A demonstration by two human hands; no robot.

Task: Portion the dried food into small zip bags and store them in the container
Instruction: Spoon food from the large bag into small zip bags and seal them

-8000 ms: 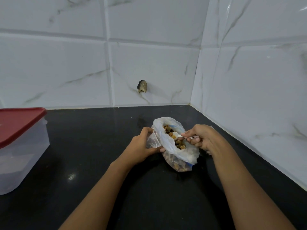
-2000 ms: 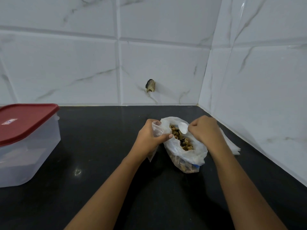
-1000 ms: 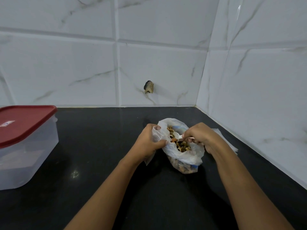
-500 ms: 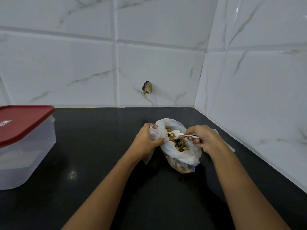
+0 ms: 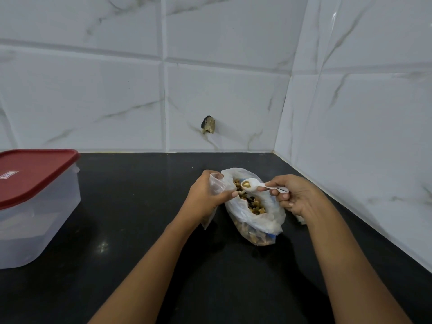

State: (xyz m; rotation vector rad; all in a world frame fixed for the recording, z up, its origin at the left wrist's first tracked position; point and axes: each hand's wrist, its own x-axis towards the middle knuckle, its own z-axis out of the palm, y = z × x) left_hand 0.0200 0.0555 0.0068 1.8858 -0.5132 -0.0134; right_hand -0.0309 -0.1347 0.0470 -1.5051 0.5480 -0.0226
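Note:
A white plastic bag (image 5: 259, 220) of mixed dried food (image 5: 253, 202) lies open on the black counter (image 5: 131, 206). My left hand (image 5: 205, 197) grips a small clear zip bag (image 5: 216, 183) upright beside the big bag's mouth. My right hand (image 5: 297, 197) holds a white plastic spoon (image 5: 251, 184) by its handle; the bowl carries a few pieces and hovers over the open bag, close to the zip bag. A clear container with a red lid (image 5: 32, 174) stands shut at the far left.
White marble-look tiled walls close the back and right, meeting in a corner. A chipped hole (image 5: 208, 124) marks the back wall. A bit of clear plastic (image 5: 300, 219) shows behind my right wrist.
The spoon has come up out of the dried food with a few pieces in it and moved left toward the zip bag. My left hand keeps its grip.

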